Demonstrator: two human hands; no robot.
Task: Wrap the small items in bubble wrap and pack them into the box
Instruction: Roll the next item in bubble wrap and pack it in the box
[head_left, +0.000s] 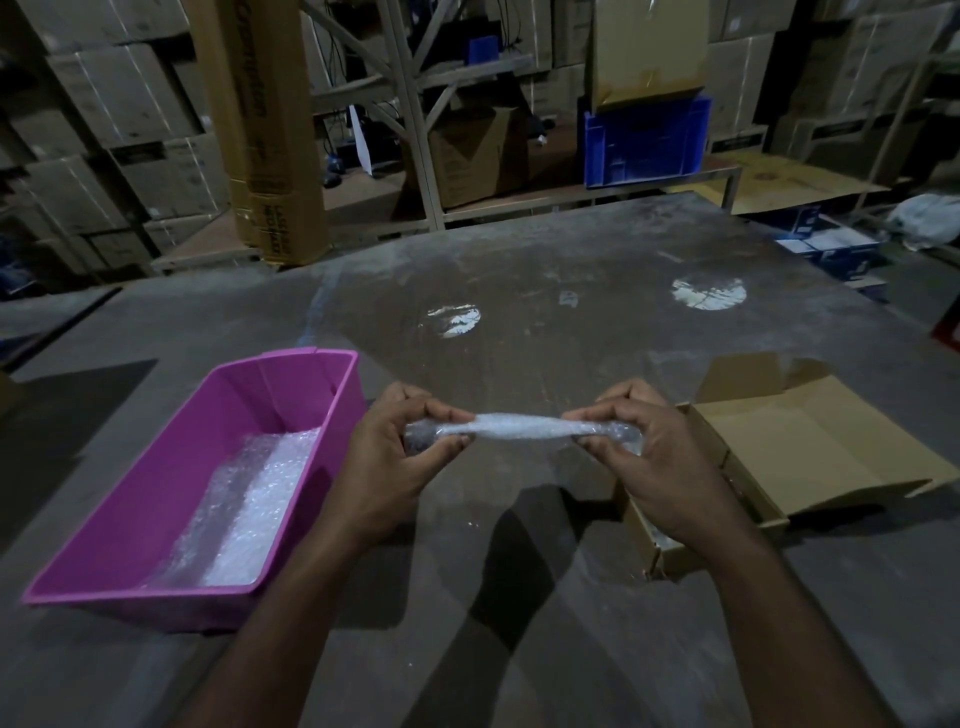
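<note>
Bubble wrap roll (519, 427) hangs above the counter (545, 291), between the pink bin (311, 415) and the cardboard box (810, 441), with the box just to its right. Both hands pinch it: the left hand (395, 462) curls round one twisted end, the right hand (649, 457) round the other. It looks light, soft and springy, likely to unroll, so holding the ends seems safest; the item inside is hidden

Warehouse packing station: beyond my grey worktable (519, 270), stacked cardboard cartons (119, 98), metal racking (415, 119), a blue crate (644, 140).
</note>
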